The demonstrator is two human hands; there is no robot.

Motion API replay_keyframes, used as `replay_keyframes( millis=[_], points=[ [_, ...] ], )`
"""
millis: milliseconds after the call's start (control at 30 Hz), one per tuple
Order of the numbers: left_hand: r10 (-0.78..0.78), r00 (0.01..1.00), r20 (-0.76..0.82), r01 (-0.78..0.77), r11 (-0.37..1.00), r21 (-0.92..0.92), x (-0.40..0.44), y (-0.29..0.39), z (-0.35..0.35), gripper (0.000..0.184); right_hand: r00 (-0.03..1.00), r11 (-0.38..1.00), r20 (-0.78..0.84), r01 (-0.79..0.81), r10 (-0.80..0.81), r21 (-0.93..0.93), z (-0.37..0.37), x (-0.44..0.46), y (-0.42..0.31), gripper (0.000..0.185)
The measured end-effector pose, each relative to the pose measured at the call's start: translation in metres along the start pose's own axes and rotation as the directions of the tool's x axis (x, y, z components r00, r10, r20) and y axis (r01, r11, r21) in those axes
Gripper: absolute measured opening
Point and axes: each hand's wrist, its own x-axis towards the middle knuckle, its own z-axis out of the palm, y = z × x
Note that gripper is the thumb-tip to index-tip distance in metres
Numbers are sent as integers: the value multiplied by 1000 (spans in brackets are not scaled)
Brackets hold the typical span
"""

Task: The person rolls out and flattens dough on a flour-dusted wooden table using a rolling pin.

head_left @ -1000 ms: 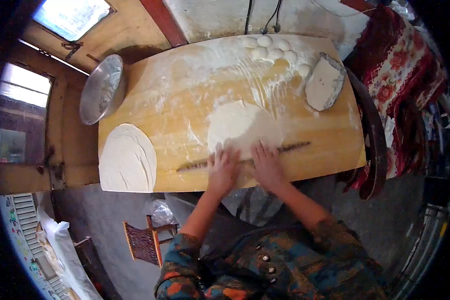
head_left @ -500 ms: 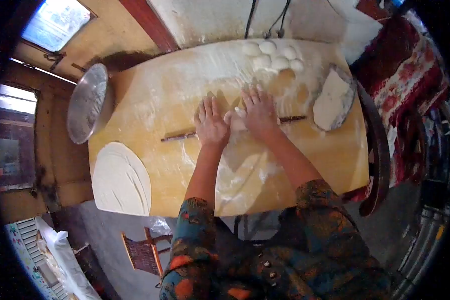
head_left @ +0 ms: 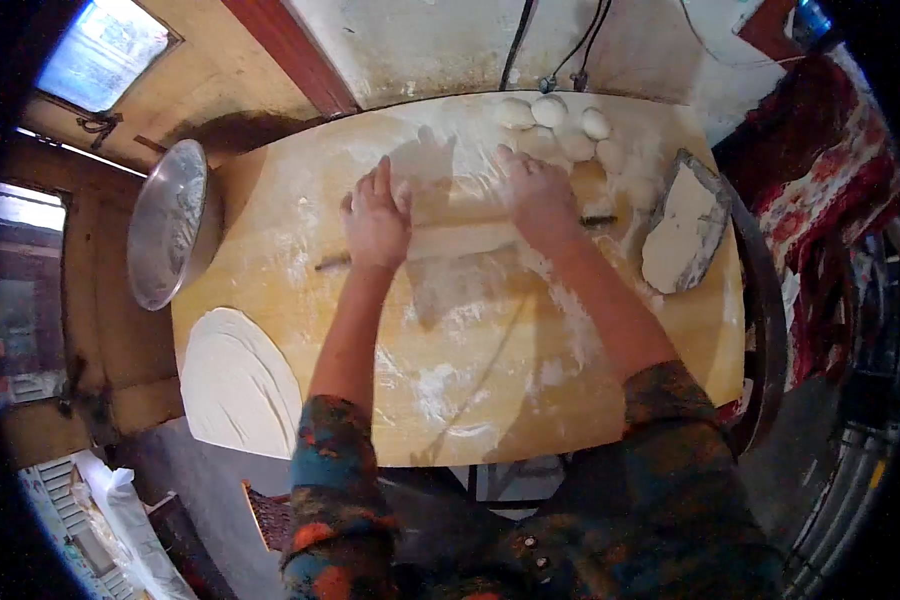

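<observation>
A thin dark rolling pin (head_left: 600, 221) lies across the floured board, with a pale band of dough (head_left: 460, 239) around its middle between my hands. My left hand (head_left: 378, 222) rests over the pin's left part, fingers apart and pointing away from me. Over the right part lies my right hand (head_left: 542, 200), its fingers extended and slightly bent, a little blurred. Both palms hide the pin beneath them. Flour whitens my fingers. Beyond my right hand sit several round dough balls (head_left: 548, 111).
A large rolled-out dough sheet (head_left: 235, 380) lies at the board's front left corner. A metal bowl (head_left: 160, 235) with flour stands tilted at the left edge. On the right, pale dough or flour (head_left: 682, 232) lies on a dark grey wrapping. A woven chair (head_left: 267, 515) is below.
My hands have moved apart, the left one to the left, and the right one outward. The dough on the pin now shows as a longer band between them. The view has shifted slightly.
</observation>
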Motion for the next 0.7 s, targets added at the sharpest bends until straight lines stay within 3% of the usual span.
replay_keyframes(
  millis=[67,167,267,367,433,567,633,700],
  points=[
    [-28,981,193,58,987,-152,6,-14,-14,55,980,998,194,-45,33,54,-16,-1,16,50],
    [91,992,86,-98,992,74,-32,-21,-12,51,994,994,-26,108,-108,21,8,-29,44,51],
    [78,995,63,-85,989,117,-82,-20,-19,52,997,990,24,77,-75,-118,10,-74,46,54],
    [105,994,32,-107,990,88,-151,-21,-27,53,997,991,6,73,-72,-113,-2,-147,26,53],
    [92,985,143,-117,977,177,-204,-17,-43,53,993,990,62,103,-98,-91,-16,-194,11,52],
    [87,987,138,-106,985,136,-275,0,-69,55,965,957,6,262,-264,-121,-14,-266,7,49],
    [92,989,112,-108,983,146,-289,6,-75,56,933,944,148,322,-328,66,-13,-281,7,48],
    [-99,995,26,96,989,112,-282,13,-80,59,915,932,202,315,-348,180,-19,-287,0,47]
  ],
)
